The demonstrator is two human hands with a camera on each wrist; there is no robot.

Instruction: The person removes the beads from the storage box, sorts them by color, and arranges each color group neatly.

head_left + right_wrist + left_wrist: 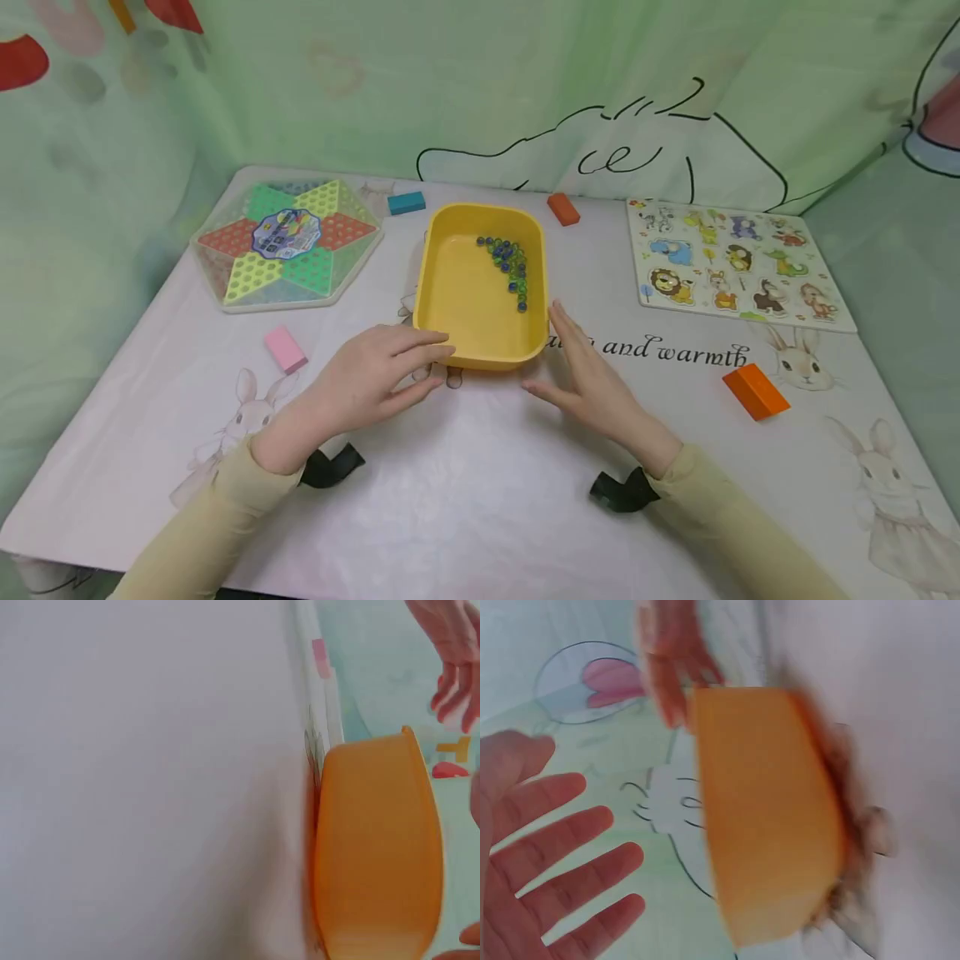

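A yellow plastic tub (461, 292) stands at the middle of the table, its outer wall filling much of the left wrist view (772, 817). Blue and green glass marbles (507, 258) lie in a curved band along the tub's right side. My left hand (375, 367) hovers by the near left corner, fingertips overlapping the rim in the head view. Its fingers are spread and hold nothing. Beside the near right corner is my right hand (600, 396), fingers extended along the outer wall, thumb apart. Only bits of its fingers enter the right wrist view, at the edge.
A Chinese checkers board (288, 242) lies at the back left, an animal puzzle board (735, 262) at the back right. Around the tub are blue (407, 202), red-orange (563, 209), pink (286, 349) and orange (756, 392) blocks. A patterned curtain (480, 92) hangs behind the table.
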